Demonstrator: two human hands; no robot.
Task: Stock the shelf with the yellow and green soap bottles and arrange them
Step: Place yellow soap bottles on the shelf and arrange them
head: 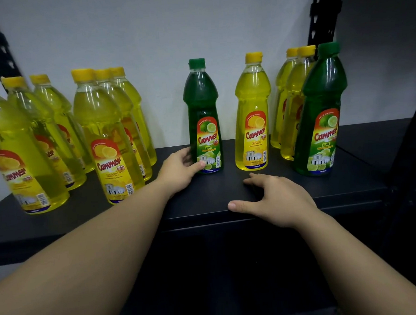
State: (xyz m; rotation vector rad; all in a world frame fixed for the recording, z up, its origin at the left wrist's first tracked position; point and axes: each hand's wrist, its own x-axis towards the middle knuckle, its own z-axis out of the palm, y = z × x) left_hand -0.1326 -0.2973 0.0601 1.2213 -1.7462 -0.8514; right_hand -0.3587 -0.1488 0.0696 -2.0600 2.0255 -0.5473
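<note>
A green lime soap bottle (202, 109) stands upright mid-shelf, and my left hand (178, 170) wraps around its base from the left, thumb across the label. Just right of it stands a single yellow lemon bottle (253, 110). My right hand (275, 199) hovers over the front edge of the shelf (205, 206), fingers spread, holding nothing. At the far right a second green bottle (321, 111) stands in front of two yellow bottles (292, 98). Several yellow bottles (103, 129) fill the left side in two rows.
The dark shelf board has bare room between the middle bottles and behind the right group. Black perforated uprights (320, 11) rise at both back corners. A pale wall (157, 26) backs the shelf. Below the front edge it is dark.
</note>
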